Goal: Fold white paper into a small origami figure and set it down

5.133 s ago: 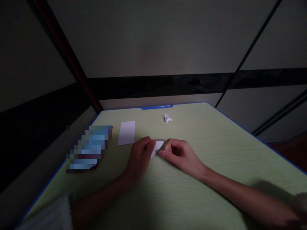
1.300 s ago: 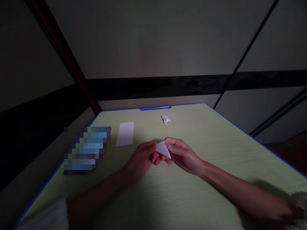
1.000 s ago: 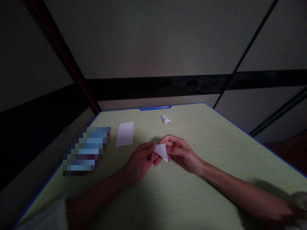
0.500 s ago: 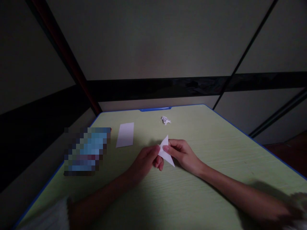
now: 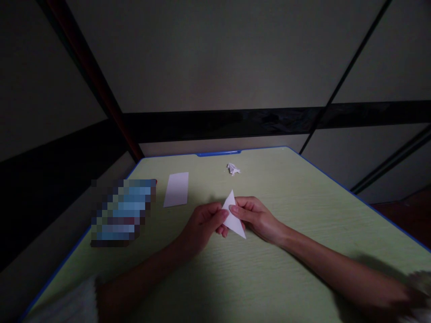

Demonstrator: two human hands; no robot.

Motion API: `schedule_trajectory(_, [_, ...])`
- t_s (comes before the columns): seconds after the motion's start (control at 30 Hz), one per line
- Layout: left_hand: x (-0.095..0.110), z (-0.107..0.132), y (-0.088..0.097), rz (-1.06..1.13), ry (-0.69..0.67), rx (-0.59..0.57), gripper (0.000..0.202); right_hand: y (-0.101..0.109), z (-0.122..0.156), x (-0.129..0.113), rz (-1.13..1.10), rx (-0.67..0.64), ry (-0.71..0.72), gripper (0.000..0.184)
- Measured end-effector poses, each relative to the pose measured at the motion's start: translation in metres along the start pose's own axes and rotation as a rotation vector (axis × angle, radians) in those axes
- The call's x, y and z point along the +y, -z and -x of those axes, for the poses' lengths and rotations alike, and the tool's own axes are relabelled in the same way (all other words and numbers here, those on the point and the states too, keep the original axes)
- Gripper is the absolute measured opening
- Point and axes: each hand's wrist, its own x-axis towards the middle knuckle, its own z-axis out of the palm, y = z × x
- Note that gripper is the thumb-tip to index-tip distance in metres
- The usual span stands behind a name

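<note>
Both of my hands meet over the middle of a pale green table [image 5: 303, 211]. Between them stands a small white folded paper [image 5: 234, 220], a narrow pointed triangle with one tip up and one tip down toward me. My left hand [image 5: 202, 224] pinches its left edge with curled fingers. My right hand [image 5: 256, 217] pinches its upper right side, thumb against the paper. The paper is held just above the tabletop.
A flat white paper rectangle [image 5: 177, 189] lies to the left of my hands. A small folded white paper figure [image 5: 232, 169] sits near the far edge. A blurred blue item [image 5: 121, 211] lies at the table's left edge. Dark walls surround the blue-rimmed table.
The folded paper was low and half hidden between my fingers, then turned upright; its lower tip has now swung further down toward me. My hands stay in the same spot.
</note>
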Motion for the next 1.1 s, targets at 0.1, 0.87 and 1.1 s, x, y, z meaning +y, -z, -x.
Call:
schedule_trajectory(0.1, [0.0,0.0,0.001,-0.004,0.002,0.031,0.03,0.0,0.0,0.001,0.069,0.063,-0.01,0.03])
schedule_trajectory(0.87, [0.001,-0.001,0.001,0.095,0.05,-0.045,0.034,-0.011,0.006,-0.002,0.21,0.039,0.004,0.031])
schedule_trajectory(1.1, [-0.006,-0.001,0.004,0.102,0.03,-0.061,0.036,-0.01,0.007,0.001,0.217,0.043,0.017,0.03])
